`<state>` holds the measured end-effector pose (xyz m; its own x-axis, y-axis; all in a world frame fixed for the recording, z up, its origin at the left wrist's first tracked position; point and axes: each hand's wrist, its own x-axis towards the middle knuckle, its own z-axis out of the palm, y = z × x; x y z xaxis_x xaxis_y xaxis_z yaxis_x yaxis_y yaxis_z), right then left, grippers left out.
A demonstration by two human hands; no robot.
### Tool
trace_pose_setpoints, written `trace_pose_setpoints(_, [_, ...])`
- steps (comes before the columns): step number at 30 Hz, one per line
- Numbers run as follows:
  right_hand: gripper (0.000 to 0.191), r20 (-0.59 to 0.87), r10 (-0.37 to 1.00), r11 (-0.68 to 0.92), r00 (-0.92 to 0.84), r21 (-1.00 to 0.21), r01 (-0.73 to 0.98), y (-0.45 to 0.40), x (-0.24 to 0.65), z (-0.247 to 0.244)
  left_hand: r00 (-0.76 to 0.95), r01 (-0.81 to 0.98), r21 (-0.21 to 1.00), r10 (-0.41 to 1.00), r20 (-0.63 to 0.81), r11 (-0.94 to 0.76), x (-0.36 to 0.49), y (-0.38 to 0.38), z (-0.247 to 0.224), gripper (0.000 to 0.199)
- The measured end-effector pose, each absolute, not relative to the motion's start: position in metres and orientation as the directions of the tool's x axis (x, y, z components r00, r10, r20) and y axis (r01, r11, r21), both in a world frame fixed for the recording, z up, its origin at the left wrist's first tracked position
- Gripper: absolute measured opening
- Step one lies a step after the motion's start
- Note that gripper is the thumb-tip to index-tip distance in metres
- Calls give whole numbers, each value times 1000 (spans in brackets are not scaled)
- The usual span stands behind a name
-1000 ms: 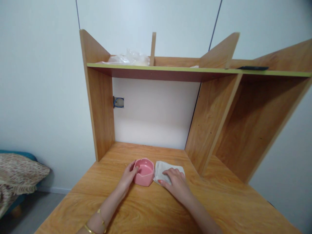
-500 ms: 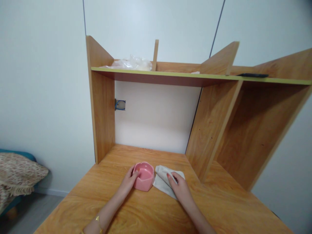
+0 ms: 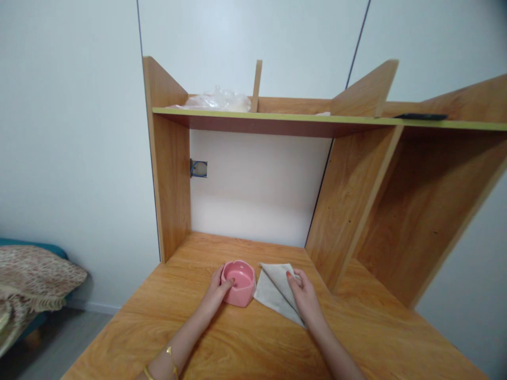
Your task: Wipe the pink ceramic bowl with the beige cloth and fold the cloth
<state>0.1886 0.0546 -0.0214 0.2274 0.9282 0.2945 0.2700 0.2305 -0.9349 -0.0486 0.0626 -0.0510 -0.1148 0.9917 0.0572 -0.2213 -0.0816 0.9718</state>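
A pink ashtray (image 3: 242, 296), round inside with notches in its rim, stands on the wooden desk (image 3: 237, 345). My left hand (image 3: 217, 291) grips its left side, thumb over the rim and inside the bowl, the other fingers outside and partly hidden. Just right of the ashtray a light grey cloth (image 3: 275, 287) lies on the desk, partly folded over on itself. My right hand (image 3: 304, 296) pinches the cloth at its right side between thumb and fingers.
A wooden shelf unit (image 3: 170, 184) rises at the back of the desk. A clear plastic bag (image 3: 224, 100) and a flat black object (image 3: 422, 116) lie on its upper shelf. An open wall socket box (image 3: 198, 169) shows behind. A patterned blanket (image 3: 39, 274) drapes over blue furniture at left.
My right hand has drawn the pinched part of the cloth to the right, so its fold lies differently. My left hand still holds the ashtray. The view has shifted slightly.
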Motion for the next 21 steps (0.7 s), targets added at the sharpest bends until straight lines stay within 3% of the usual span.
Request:
trace_pose_setpoints(4, [41,368,910,291,189,-894,340,59,175,-4,-108,-220,967,988,107,-129,-47,65,-55,48])
trace_pose_setpoints(8, [36,459,885,446,-75,-790,420,56,143,18,-84,-218,963,986,145,-160,-46,64,-52,47])
trace_pose_setpoints(12, [30,365,863,504,-348,-646,573,55,115,30,-68,-183,960,977,201,-210,-46,63,-50,44])
trace_pose_setpoints(17, [27,303,926,349,-226,-456,819,65,107,31,-85,-147,966,976,202,-213,-46,66,-55,47])
trace_pose_setpoints(21, [59,123,980,195,-157,-430,882,78,111,24,-37,-59,968,970,242,-244,-46,67,-56,48])
